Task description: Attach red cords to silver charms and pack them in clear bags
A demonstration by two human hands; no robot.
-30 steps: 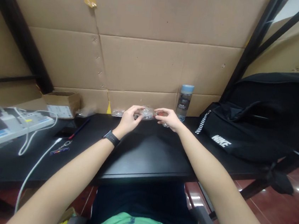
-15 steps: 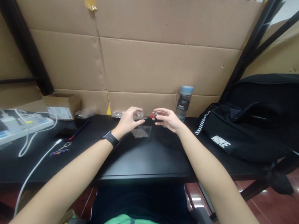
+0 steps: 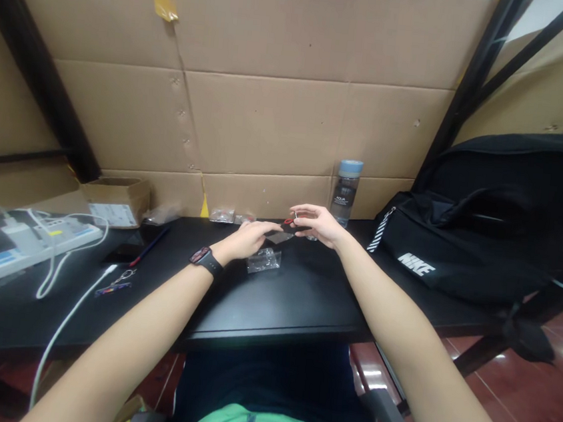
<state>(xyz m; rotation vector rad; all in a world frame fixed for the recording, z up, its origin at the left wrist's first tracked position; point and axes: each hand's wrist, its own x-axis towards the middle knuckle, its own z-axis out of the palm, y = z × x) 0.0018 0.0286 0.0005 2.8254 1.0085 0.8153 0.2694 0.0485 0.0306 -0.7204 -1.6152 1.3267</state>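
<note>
Small red piece (image 3: 289,221) sat in the right hand's (image 3: 319,226) fingertips, near the bench's (image 3: 281,312) far edge. I judged it light, stiff, best pinched. Left hand (image 3: 249,239) reached flat, grip unclear, beside a limp, slippery-looking clear bag (image 3: 264,261).

Red item (image 3: 288,221) too small for identification

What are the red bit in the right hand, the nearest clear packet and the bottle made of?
Red bit: perhaps plastic, being bright red; too small to judge finish.
Nearest clear packet: probably thin, glossy plastic film, transparent, creased and glinting.
Bottle: smooth plastic or glass; its transparent wall fits both.
</note>
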